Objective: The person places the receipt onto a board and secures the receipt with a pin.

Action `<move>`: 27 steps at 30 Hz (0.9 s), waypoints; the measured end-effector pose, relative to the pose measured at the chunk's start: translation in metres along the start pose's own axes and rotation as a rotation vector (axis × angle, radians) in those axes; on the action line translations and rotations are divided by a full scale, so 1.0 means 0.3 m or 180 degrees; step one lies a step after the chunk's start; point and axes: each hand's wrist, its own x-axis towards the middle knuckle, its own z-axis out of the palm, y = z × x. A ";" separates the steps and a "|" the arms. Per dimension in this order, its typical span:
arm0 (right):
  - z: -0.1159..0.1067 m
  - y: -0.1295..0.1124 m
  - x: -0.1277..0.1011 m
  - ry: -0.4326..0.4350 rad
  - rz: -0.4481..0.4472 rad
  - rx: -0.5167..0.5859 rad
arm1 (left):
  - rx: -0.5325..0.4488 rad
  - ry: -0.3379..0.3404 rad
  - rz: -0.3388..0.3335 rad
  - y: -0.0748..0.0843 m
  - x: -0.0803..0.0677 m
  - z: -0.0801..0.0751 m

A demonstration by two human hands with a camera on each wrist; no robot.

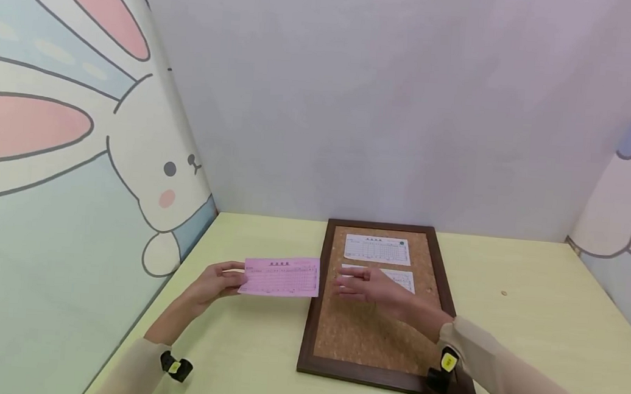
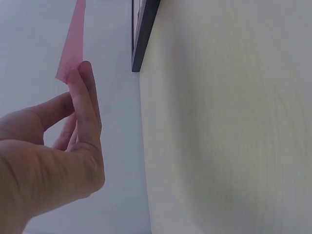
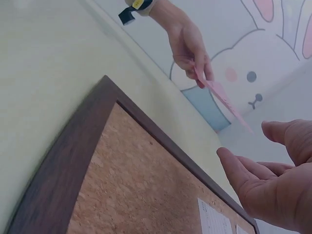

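The left hand (image 1: 216,283) is pinching the left end of a pink printed slip (image 1: 281,276) between thumb and fingers, holding it up off the pale yellow-green surface (image 1: 533,310), just left of the cork board (image 1: 372,335); in the left wrist view only a thin edge-on sliver of the slip (image 2: 73,41) is showing above the fingertips, and its print cannot be read there; the right end of the slip is overlapping the board's dark wooden frame (image 1: 308,331) in the head view.

The right hand (image 1: 375,289) is hovering open over the middle of the cork board, fingers straight and pointing left toward the slip, holding nothing; in the right wrist view the hand (image 3: 265,187) is cut off at the right edge, palm turned up, well short of the slip (image 3: 226,100); whether it is touching the cork cannot be told.

Two white printed forms are lying on the far half of the board; the upper white form (image 1: 378,249) is showing whole, while the lower white form (image 1: 400,280) is largely hidden behind the right hand; the print on both is too small to read. A tiny round object (image 1: 503,292) is sitting on the surface to the right of the board, too small to make out. A wall with a cartoon rabbit (image 1: 168,180) is standing at the left.
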 end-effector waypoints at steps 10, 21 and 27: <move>0.014 0.012 -0.026 -0.0005 0.0028 0.0323 | 0.0040 -0.0226 0.0123 0.033 0.029 0.098; -0.070 0.051 -0.091 0.0337 0.0260 0.0334 | 0.0090 -0.0437 0.0242 0.072 0.070 0.228; -0.106 0.074 -0.148 0.0450 0.0340 0.0396 | 0.0025 -0.0611 0.0194 0.061 0.097 0.296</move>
